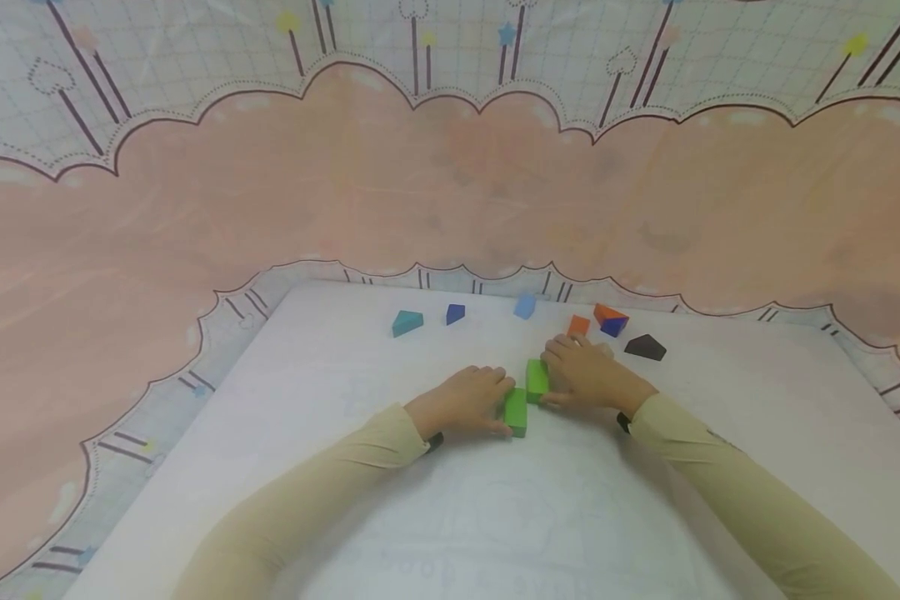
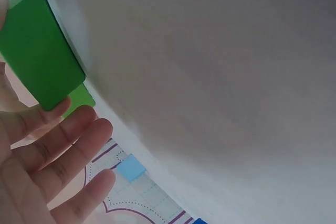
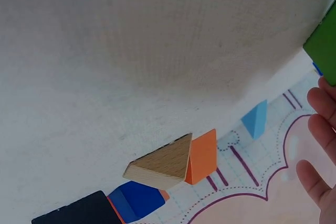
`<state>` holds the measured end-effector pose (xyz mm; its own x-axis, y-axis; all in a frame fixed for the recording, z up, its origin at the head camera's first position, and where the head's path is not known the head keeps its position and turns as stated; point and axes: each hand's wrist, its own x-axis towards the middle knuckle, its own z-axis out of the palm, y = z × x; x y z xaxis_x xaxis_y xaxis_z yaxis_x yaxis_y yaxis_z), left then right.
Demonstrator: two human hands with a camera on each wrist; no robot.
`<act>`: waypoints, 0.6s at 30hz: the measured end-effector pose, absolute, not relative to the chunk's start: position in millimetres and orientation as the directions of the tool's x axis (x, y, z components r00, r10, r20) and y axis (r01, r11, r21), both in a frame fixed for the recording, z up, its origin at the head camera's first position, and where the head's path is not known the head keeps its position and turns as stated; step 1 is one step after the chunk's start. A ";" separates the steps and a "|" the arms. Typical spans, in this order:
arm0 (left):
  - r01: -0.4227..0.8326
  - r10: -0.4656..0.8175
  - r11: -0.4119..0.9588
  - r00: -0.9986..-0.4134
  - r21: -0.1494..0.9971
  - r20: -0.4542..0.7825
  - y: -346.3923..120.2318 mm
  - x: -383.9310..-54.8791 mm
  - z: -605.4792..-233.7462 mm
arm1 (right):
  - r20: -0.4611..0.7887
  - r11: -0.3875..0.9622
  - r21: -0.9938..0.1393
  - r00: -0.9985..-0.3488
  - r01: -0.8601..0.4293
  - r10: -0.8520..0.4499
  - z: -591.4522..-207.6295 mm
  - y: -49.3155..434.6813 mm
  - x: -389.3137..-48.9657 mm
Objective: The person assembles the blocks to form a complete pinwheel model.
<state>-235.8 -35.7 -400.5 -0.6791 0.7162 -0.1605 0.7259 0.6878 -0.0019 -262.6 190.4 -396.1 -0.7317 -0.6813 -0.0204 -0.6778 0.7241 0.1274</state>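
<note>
I've got both hands on the head feed, out over the white table [image 1: 420,517]. Left hand [image 1: 468,402] is grasping the left green block [image 1: 515,413]; my left wrist feed shows it pinched between thumb and index finger, the other fingers loosely spread, more green partly showing behind. Right hand [image 1: 587,375] is grasping the right green block [image 1: 537,382]: I read thumb at the near end, fingers toward the far end. Right wrist feed gives me only a corner of that block, against the fingers. The two blocks lie side by side but offset, left one nearer the wearer; can't tell if their sides touch. Beyond them, running left to right on head: teal block [image 1: 407,322], small dark blue block [image 1: 456,313], light blue block [image 1: 525,307], orange block [image 1: 579,325] just past the right fingers, orange-red block [image 1: 607,313] with a blue block [image 1: 613,327] directly in front, then black block [image 1: 647,347]. Wood block [image 3: 163,161] is mostly hidden by the right hand on head; right wrist shows it right beside the orange one. Patterned cloth [image 1: 495,192] past the far edge. Khaki sleeves [image 1: 300,500] on both arms.
</note>
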 end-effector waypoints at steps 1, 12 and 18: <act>0.730 0.720 0.684 -0.676 -0.009 -0.159 -35.1 -235.8 -400.6 | -0.017 0.723 0.124 -0.730 -0.680 -0.683 -395.8 190.5 -262.8; 0.728 0.715 0.685 -0.680 -0.028 -0.161 -33.3 -234.8 -400.5 | -0.016 0.705 0.136 -0.713 -0.696 -0.701 -396.2 190.6 -267.5; 0.724 0.713 0.690 -0.683 -0.017 -0.162 -33.5 -233.0 -398.7 | -0.012 0.701 0.123 -0.707 -0.703 -0.707 -395.4 189.5 -269.3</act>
<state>-233.0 -33.5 -398.7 -0.6826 0.7126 -0.1620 0.7240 0.6896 -0.0170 -269.3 189.5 -395.4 -0.7071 -0.7070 -0.0122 -0.7028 0.7007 0.1228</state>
